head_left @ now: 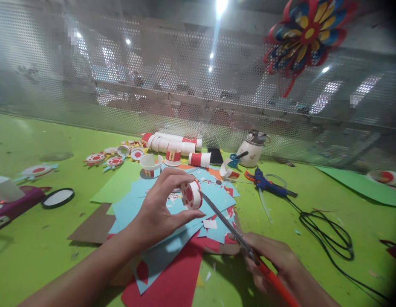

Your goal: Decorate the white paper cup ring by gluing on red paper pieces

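Observation:
Between the thumb and fingers of my left hand (162, 207) is a short white paper cup base (192, 195) with a red pattern on its round face. My right hand (268, 260) is wrapped round scissors (231, 228) with red-orange handles. Their long metal blades reach up to the lower right side of the cup base and look nearly closed. Below both hands lie light blue paper sheets (181, 230), small scraps and a red sheet (172, 281).
A blue glue gun (268, 185) with a coiled black cable (328, 238) lies right. Behind stand cut paper cups (151, 164), stacked cups (172, 144) and a white jug (250, 151). Patterned discs (114, 162) and a black-rimmed round object (58, 198) are left.

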`<state>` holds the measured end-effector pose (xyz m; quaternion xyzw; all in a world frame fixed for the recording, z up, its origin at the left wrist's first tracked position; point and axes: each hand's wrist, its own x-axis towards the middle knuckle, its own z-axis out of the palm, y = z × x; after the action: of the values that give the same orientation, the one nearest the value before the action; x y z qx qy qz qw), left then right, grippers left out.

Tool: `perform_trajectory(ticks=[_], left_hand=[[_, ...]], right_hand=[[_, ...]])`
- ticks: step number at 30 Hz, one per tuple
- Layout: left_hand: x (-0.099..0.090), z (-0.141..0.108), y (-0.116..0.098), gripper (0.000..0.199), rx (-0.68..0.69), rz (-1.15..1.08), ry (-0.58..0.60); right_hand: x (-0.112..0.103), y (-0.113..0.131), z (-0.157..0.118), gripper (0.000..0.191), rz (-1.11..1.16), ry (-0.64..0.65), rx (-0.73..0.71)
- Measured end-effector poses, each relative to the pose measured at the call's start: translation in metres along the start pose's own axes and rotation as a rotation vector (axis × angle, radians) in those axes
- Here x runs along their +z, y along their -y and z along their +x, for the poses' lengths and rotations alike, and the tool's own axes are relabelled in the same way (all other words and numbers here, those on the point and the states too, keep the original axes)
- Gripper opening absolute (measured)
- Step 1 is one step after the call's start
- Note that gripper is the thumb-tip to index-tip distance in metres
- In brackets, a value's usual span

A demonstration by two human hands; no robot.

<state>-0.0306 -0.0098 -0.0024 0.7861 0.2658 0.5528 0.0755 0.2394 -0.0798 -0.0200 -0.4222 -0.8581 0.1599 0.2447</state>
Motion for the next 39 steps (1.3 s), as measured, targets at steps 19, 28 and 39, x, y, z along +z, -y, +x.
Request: perform_trajectory(ticks=[19, 28, 39], left_hand=[[0.007, -0.005, 0.0, 0.056, -0.028, -0.009, -0.048], [0.007, -0.005, -0.001, 0.055, -0.038, -0.014, -0.043], [0.006, -0.004, -0.002, 0.055, 0.008, 0.043, -0.063]], right_hand=[[0.005, 0.008, 0.002, 0.033, 0.006, -0.183, -0.026], [0.007, 0.006, 0.002, 0.04, -0.079, -0.096, -0.039], [0.005, 0.001, 0.002, 0.041, -0.073, -0.056, -0.032]])
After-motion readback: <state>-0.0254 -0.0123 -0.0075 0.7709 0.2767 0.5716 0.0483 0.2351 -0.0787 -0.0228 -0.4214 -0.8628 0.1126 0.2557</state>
